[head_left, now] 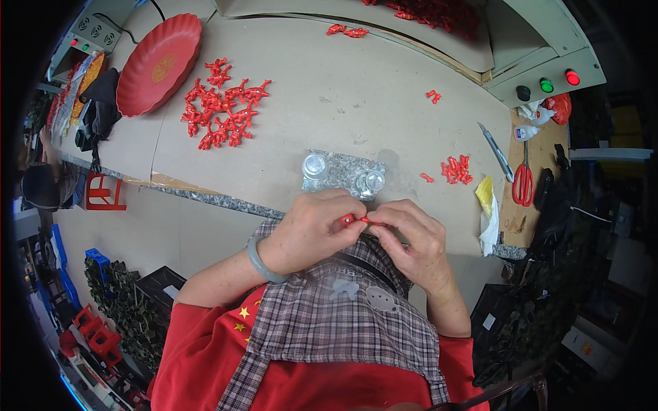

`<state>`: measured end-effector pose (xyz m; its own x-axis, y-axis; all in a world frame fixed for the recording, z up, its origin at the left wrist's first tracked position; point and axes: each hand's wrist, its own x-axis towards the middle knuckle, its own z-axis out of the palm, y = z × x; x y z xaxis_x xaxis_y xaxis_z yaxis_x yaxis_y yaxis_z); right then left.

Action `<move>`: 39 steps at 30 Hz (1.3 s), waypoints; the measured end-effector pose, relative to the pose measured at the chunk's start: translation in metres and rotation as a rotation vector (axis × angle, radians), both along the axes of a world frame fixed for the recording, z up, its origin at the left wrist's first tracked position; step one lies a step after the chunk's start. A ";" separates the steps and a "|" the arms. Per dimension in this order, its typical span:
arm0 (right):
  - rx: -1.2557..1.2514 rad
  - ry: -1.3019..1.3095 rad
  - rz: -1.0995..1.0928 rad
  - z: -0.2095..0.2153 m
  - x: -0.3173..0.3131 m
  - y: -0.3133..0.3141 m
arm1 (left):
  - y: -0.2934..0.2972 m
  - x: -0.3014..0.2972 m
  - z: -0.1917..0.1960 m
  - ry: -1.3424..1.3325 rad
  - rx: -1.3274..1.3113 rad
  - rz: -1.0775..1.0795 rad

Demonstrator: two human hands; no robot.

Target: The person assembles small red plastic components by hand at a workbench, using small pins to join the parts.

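Pinching so small a thing between fingertips at the table's near edge invites a slip: the small red plastic piece (354, 220) could pop out and drop into the lap of the checked cloth apron (336, 308), I judge, since little of it shows beyond the fingers. A sideways twist might also snap its thin stem.

The left hand (312, 229), with a grey-green bangle (262, 264) on its wrist, is curled nearly shut, thumb and forefinger clamped on the rounded end of the piece. The right hand (415, 240) is likewise closed, its fingertips nipping the thin end, so the piece bridges both hands just in front of the speckled grey stone slab (343, 171) carrying two clear round glass knobs (315, 164). A heap of red branching plastic sprues (223, 109) lies well apart, upper left.
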<state>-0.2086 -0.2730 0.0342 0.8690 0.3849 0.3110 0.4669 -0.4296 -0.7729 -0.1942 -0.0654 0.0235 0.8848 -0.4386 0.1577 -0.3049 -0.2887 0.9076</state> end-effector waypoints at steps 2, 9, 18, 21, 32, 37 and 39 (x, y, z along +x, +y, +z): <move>0.001 0.027 -0.013 0.000 -0.001 0.002 | -0.002 -0.001 -0.004 -0.035 0.008 -0.001; 0.060 0.131 -0.231 -0.005 0.001 -0.005 | 0.002 -0.002 0.001 0.195 -0.087 0.000; 0.176 0.355 -0.382 -0.036 0.019 -0.014 | 0.013 -0.009 -0.006 0.802 -0.364 -0.117; 0.168 0.380 -0.366 -0.036 0.021 -0.012 | 0.014 -0.010 -0.009 0.861 -0.450 -0.160; -0.127 0.023 -0.249 -0.024 0.027 -0.001 | 0.014 -0.012 -0.020 0.903 -0.517 -0.241; -0.175 -0.055 -0.230 -0.027 0.026 0.002 | 0.014 -0.013 -0.023 0.901 -0.517 -0.241; -0.197 -0.070 -0.227 -0.027 0.026 0.002 | 0.015 -0.013 -0.024 0.905 -0.515 -0.243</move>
<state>-0.1827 -0.2710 0.0072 0.9187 0.2423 0.3120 0.3912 -0.6674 -0.6337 -0.2073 -0.0508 -0.0007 0.6637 -0.6866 -0.2968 0.5451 0.1721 0.8205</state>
